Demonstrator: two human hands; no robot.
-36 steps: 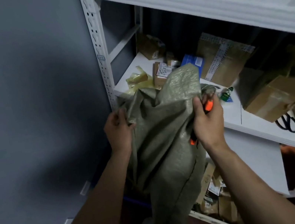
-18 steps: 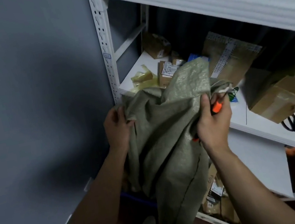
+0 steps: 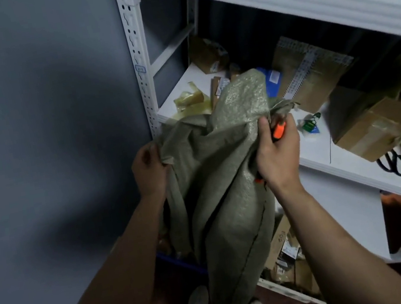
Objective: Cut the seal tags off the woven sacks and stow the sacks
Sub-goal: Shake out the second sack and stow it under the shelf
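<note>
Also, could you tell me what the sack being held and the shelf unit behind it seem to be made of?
The sack looks like woven plastic strip, dull olive with a faint sheen: a fine grid weave glints on its raised fold. The shelf unit looks like white-painted metal, going by its slotted upright.
</note>
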